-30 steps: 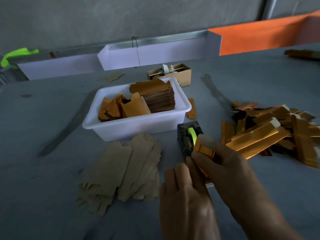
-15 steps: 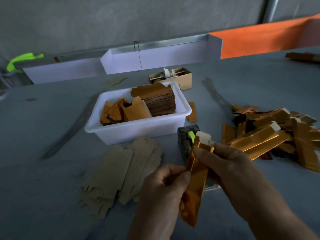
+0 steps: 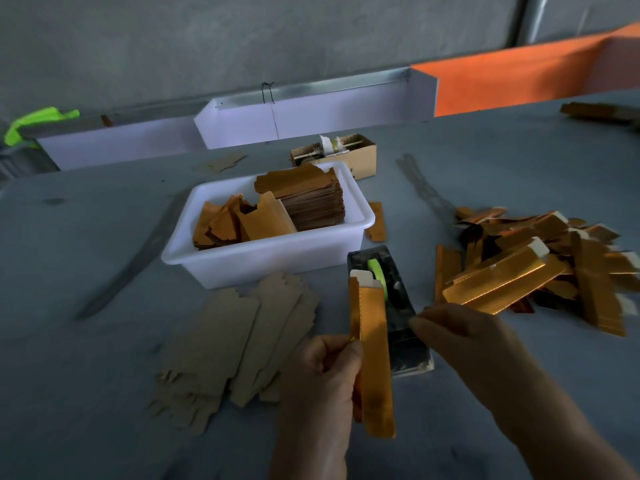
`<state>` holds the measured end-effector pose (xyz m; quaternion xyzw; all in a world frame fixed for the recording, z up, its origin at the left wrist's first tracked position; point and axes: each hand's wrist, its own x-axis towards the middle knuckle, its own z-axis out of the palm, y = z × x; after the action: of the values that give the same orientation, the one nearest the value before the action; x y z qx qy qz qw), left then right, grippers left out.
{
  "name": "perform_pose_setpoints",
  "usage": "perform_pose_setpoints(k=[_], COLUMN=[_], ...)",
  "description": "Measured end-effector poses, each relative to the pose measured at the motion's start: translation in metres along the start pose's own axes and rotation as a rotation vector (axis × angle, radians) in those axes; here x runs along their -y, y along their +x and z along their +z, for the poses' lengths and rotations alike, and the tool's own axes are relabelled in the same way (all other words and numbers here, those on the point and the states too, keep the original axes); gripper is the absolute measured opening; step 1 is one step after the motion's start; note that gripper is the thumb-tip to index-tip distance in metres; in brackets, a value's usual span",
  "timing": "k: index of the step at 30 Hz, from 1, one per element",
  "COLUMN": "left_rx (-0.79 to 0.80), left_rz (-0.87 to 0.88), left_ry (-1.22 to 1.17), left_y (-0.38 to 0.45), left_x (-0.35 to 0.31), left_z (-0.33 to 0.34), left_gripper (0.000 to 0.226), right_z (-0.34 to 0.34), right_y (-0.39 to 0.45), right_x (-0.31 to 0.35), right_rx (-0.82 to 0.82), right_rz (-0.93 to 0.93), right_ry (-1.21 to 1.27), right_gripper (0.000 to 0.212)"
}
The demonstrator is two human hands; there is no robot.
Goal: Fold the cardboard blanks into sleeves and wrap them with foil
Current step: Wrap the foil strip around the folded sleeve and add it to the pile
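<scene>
Since half a second ago the right hand [image 3: 460,344] has let go of the top of the foil-wrapped sleeve [image 3: 372,348] and drawn back to the right, beside the tape dispenser [image 3: 391,299]; its fingertips look pinched together, but whether they hold a piece of tape I cannot tell. The left hand [image 3: 325,375] now holds the sleeve alone, upright, pinching its left edge low down, with the white cardboard tab showing at the far end.

The step in hand looks like taping the foil seam. To do it well, the left hand should keep the overlap pressed flat so the foil does not spring open, and turn the seam toward the right hand. Tape should land across the seam, then be rubbed down without creasing the foil.

The finished sleeves [image 3: 519,268] lie heaped on the tabletop [image 3: 86,341] to the right, the plain cardboard blanks [image 3: 235,341] fan out near left, and the white tub [image 3: 273,254] of foil pieces stands beyond them.
</scene>
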<state>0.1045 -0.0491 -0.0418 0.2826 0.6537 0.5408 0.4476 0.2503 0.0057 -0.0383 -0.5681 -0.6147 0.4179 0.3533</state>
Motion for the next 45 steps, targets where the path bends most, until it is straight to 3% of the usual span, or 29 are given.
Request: perform_pose_setpoints(k=[12, 17, 25, 35, 45], left_rx=[0.003, 0.009, 0.056, 0.137, 0.253], left_rz=[-0.016, -0.008, 0.075, 0.039, 0.244], left_ry=[-0.025, -0.046, -0.084, -0.09, 0.11], left_y=[-0.001, 0.0, -0.005, -0.004, -0.003], left_x=[0.002, 0.0, -0.007, -0.004, -0.007], left_z=[0.001, -0.001, 0.002, 0.01, 0.003], left_gripper=[0.015, 0.016, 0.018, 0.017, 0.017], right_z=[0.019, 0.019, 0.02, 0.029, 0.041], right_y=[0.007, 0.0, -0.02, -0.03, -0.036], right_x=[0.01, 0.013, 0.006, -0.005, -0.02], right_rx=[-0.006, 0.026, -0.1, -0.208, -0.328], right_rz=[0.009, 0.108, -0.045, -0.099, -0.276], right_ry=[-0.031, 0.442, -0.118, -0.041, -0.094], right_gripper=[0.014, 0.014, 0.015, 0.015, 0.011])
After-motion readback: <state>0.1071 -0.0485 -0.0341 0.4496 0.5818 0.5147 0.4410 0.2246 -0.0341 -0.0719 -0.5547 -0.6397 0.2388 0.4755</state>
